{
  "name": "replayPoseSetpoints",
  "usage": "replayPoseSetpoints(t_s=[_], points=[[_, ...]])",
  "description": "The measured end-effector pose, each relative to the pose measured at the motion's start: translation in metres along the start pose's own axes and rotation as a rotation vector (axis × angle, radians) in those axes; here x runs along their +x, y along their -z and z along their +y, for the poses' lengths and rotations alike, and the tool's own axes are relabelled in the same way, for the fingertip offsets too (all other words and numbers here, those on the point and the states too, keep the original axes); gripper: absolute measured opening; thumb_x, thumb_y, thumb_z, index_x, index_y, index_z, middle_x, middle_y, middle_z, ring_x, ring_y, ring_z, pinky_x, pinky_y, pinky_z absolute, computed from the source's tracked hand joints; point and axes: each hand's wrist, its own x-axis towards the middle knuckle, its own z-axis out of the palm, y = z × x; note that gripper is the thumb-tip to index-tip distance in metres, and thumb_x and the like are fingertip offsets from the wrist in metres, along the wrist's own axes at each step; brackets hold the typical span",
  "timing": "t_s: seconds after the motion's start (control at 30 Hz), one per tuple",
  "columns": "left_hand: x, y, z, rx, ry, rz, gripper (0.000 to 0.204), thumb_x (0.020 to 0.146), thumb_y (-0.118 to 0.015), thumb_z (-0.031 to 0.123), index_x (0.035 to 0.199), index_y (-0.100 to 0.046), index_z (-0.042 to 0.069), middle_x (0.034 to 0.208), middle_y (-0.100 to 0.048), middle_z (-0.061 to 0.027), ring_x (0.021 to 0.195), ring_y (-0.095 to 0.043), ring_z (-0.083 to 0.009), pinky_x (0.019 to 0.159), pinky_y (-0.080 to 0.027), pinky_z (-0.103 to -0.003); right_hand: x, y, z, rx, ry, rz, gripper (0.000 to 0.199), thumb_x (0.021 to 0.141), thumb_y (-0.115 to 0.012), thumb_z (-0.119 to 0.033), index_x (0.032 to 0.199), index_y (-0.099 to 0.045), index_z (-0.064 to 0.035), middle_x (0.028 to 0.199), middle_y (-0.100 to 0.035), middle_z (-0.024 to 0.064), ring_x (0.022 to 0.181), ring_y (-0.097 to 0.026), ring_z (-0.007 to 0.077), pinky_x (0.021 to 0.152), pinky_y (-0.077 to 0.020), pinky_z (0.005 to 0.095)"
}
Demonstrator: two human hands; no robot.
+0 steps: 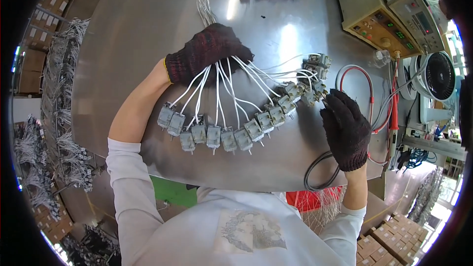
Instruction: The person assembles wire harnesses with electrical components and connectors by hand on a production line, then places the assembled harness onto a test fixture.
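Many small grey parts (236, 133) are fanned on a steel table (148, 34); white wires (219, 76) are pinned under the flattened left hand (207, 51); right hand (345, 128) curled, grip unclear.

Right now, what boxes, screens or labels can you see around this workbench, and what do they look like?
Beige test instrument: far right of the metal table; boxy, with coloured knobs.
Its display: small dark strip with green lit digits.
Grey device: beside the instrument; small pale screen.
Cardboard boxes: lower right; brown, stacked, pale labels.
Cardboard boxes on shelves: upper left; brown, white labels.
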Motion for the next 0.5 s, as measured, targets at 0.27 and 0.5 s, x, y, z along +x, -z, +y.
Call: replayPoseSetpoints(t_s=[0.27, 0.5], points=[[-0.001, 0.005, 0.005, 0.094, 0.079, -0.125, 0.032, 0.085, -0.078, 0.011, 0.117, -0.080, 0.017, 0.097, -0.079, -0.0038, 0.095, -0.075, -0.0262, 0.097, -0.054, -0.043, -0.011, -0.005, 0.008, 0.139, -0.045, 0.042, 0.037, 0.093, -0.077, 0.003, 0.130, -0.074, -0.0046, 0.128, -0.076, 0.0162, 0.098, -0.080, 0.0284, 0.081, -0.0637, 0.0387], [0.001, -0.005, -0.006, 0.188, 0.026, -0.080, 0.031, 0.095, -0.068, 0.025, 0.122, -0.080, 0.035, 0.099, -0.081, -0.0021, 0.092, -0.079, -0.0301, 0.082, -0.063, -0.045, -0.029, -0.017, 0.003, 0.456, -0.260, 0.081, 0.039, 0.092, -0.073, 0.009, 0.129, -0.074, -0.0008, 0.128, -0.076, 0.0194, 0.108, -0.076, 0.0268, 0.090, -0.0619, 0.0382]])
